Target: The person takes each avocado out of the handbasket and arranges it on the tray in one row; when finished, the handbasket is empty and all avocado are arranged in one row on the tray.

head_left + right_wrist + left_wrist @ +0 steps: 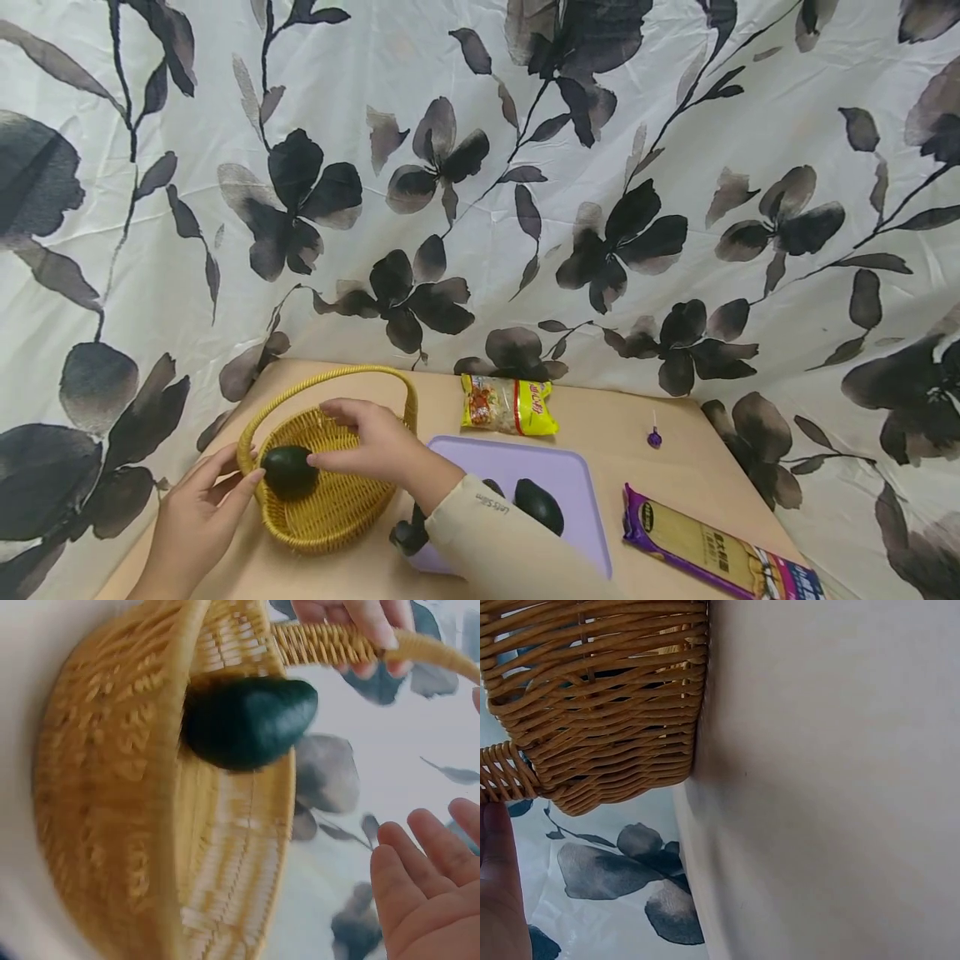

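Observation:
A yellow wicker basket stands at the left of the table, its tall handle arching over it. Inside, near the left wall, is a dark green avocado, also seen in the right wrist view. My left hand grips the handle's lower left end between thumb and fingers. Over the basket, my right hand has its fingers extended and holds nothing; the right wrist view shows it apart from the avocado. Another avocado lies on a lilac tray, partly behind my right sleeve.
Behind the tray lies a yellow snack packet. A purple-wrapped lollipop lies at the back right. At the front right is a long purple and gold package. A black object shows beside the right sleeve. Floral cloth hangs behind the table.

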Available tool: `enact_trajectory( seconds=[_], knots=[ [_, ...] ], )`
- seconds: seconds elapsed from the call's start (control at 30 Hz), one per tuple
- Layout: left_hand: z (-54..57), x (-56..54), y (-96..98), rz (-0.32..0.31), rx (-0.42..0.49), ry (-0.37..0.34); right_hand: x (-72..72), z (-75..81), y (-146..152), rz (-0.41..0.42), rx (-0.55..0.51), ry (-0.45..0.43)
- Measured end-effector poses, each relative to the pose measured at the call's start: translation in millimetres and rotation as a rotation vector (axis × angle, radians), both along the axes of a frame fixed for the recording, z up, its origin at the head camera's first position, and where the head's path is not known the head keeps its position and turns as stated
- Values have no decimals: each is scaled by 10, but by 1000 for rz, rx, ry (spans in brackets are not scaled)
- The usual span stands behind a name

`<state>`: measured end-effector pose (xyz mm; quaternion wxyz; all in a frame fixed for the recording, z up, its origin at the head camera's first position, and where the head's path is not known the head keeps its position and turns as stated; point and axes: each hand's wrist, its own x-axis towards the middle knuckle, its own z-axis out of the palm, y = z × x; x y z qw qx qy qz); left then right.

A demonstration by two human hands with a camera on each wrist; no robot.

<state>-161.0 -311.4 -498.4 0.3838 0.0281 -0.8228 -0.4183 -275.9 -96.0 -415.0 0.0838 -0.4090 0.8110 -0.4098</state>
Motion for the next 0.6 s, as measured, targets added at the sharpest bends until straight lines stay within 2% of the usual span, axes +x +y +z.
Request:
enact_trajectory(
  seconds=[0.13,0.23,0.37,0.6],
  knots=[
    [11,16,10,10,-17,-19,17,-97,-298,-23,117,34],
    [-3,28,3,9,-19,-19,14,-230,-494,-46,178,20],
    [-20,23,5,-8,-12,-7,7,-373,-639,-81,220,-1],
    [11,16,1,-15,-20,-9,-2,-508,-744,-92,238,-54]
  ],
)
